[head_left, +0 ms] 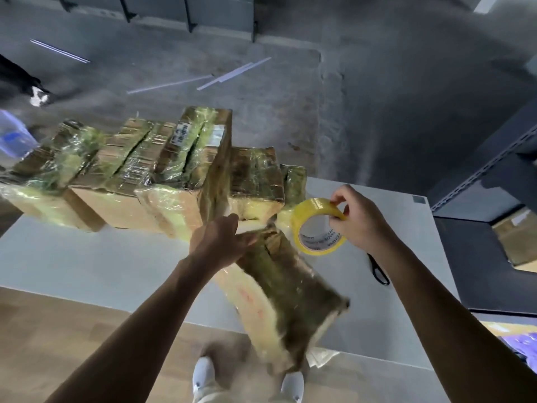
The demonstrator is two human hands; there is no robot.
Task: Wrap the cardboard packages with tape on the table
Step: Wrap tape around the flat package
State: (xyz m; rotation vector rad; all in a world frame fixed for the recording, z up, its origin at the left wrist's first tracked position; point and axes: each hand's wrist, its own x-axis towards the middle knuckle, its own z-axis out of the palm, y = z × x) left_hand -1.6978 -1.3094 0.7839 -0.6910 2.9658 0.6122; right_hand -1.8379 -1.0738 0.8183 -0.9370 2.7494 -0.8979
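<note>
A flat cardboard package [293, 289] covered in yellowish tape lies tilted over the near edge of the white table [101, 257]; it looks blurred. My left hand [218, 242] rests on its far end with the fingers stretched out. My right hand [356, 219] pinches a roll of yellow tape [318, 225] held upright just right of the package. Several taped packages [130, 170] stand in a row along the table's far side.
Black scissors [377, 271] lie on the table beside my right forearm. A dark metal shelf [494, 199] stands to the right. White strips [226, 75] lie on the grey concrete floor beyond. My white shoes [203, 376] show below the table edge.
</note>
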